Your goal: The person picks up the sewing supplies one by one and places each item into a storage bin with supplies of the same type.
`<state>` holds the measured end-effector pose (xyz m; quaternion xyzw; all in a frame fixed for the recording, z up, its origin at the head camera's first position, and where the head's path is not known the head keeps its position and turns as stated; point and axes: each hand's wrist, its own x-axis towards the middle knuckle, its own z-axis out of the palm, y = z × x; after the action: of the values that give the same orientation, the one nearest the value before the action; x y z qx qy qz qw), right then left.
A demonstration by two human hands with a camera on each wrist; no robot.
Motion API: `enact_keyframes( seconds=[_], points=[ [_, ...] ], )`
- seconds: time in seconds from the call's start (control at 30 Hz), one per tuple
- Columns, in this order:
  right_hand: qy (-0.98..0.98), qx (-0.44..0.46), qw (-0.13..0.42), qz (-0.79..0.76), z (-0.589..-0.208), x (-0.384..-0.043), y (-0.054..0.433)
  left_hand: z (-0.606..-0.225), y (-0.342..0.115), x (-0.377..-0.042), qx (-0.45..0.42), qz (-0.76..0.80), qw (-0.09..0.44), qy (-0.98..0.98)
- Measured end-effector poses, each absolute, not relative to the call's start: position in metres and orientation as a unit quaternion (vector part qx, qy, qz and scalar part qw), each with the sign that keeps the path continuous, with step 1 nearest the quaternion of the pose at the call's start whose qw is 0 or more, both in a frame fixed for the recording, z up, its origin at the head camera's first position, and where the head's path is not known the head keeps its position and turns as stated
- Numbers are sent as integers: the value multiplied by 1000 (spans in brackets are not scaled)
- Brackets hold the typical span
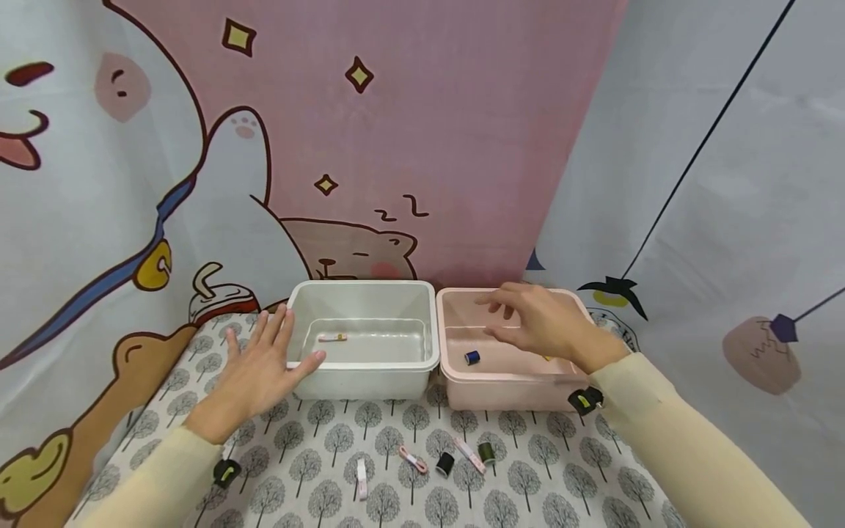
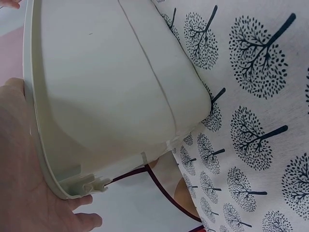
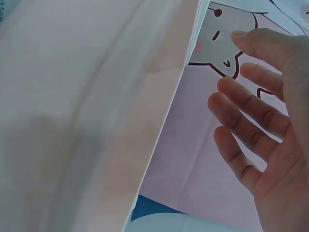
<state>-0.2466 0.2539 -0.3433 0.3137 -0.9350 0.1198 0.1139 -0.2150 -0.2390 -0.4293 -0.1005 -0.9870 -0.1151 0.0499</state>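
Observation:
My left hand (image 1: pixel 260 367) rests at the left rim of the white bin (image 1: pixel 363 378), its fingers spread and straight. The left wrist view shows that palm against the bin's rim. Over the pink bin (image 1: pixel 515 392) hovers my right hand (image 1: pixel 538 323), fingers loosely bent, with nothing in its grasp. A blue thread spool (image 1: pixel 472 357) lies inside the pink bin, below the right fingertips. Something small and yellow (image 1: pixel 548 358) shows there too, mostly hidden by the hand. Inside the white bin is a small folded strip (image 1: pixel 332 337), pale with an orange end.
On the tree-print cloth (image 1: pixel 290 469) before the bins lie a black thread spool (image 1: pixel 445 463), a green thread spool (image 1: pixel 486 453), a white folded strip (image 1: pixel 361 480), an orange-pink folded strip (image 1: pixel 413 460) and a pale pink strip (image 1: pixel 469 455). A cartoon-print curtain (image 1: pixel 462 147) hangs behind.

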Motion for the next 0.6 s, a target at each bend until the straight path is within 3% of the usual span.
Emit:
enact_keyframes(
  seconds=[0.27, 0.6],
  points=[
    [-897, 380, 204, 98, -356, -219, 259, -428, -239, -216, -100, -111, 51, -987],
    [-851, 438, 211, 199, -383, -188, 264, -428, -238, -214, -99, -113, 55, -987]
  ],
)
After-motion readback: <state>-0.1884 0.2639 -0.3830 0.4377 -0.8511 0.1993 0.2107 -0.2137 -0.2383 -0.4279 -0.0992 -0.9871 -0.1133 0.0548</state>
